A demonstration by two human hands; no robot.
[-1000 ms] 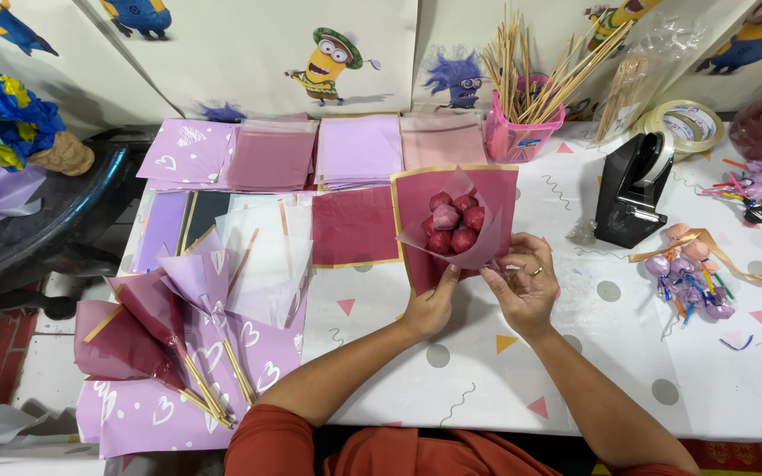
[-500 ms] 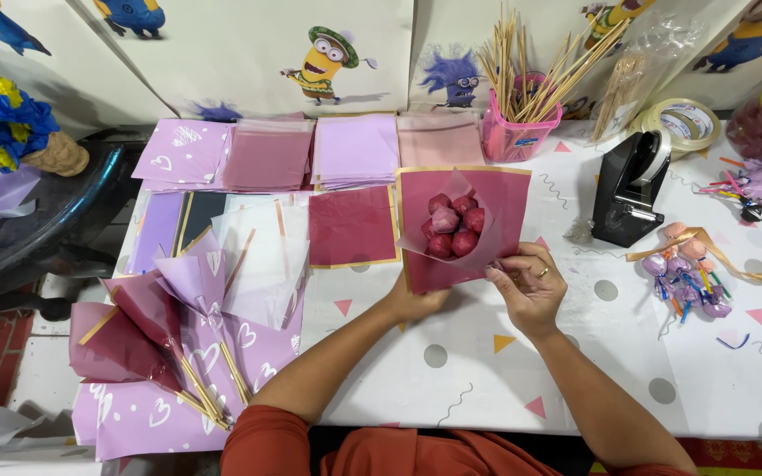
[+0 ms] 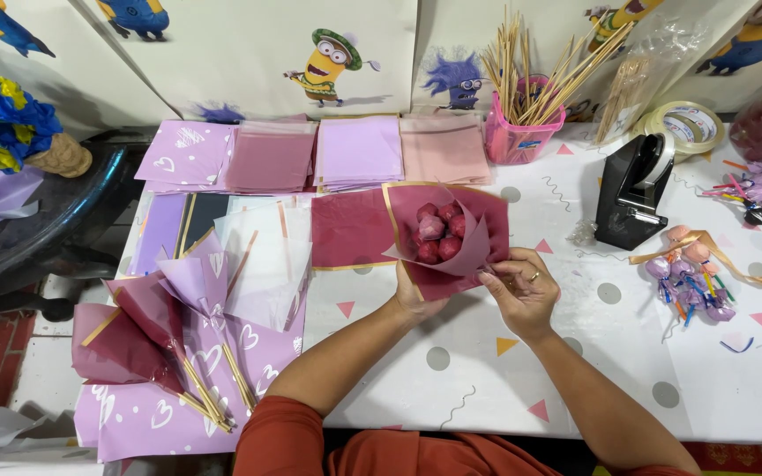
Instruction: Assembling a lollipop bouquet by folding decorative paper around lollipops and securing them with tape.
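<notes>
My left hand (image 3: pixel 414 298) grips the lower stem of a small bouquet (image 3: pixel 440 234) of red and pink round wrapped sweets, cupped in a pale pink sheet. A maroon wrapping sheet with a gold edge (image 3: pixel 487 220) is folded behind and around the sweets. My right hand (image 3: pixel 522 286) pinches the lower right fold of that maroon sheet, a ring on one finger. Both hands hover just above the white dotted table (image 3: pixel 575 370).
Stacks of lilac, mauve and pink sheets (image 3: pixel 310 154) lie along the back. Finished wrapped cones on sticks (image 3: pixel 156 339) rest at the left. A pink cup of wooden skewers (image 3: pixel 522 132), a black tape dispenser (image 3: pixel 632 189) and loose ribboned sweets (image 3: pixel 690 273) sit to the right.
The bouquet has tilted slightly left and lower. My right hand has slid down to the lower fold of the maroon sheet, drawing it closer around the sweets.
</notes>
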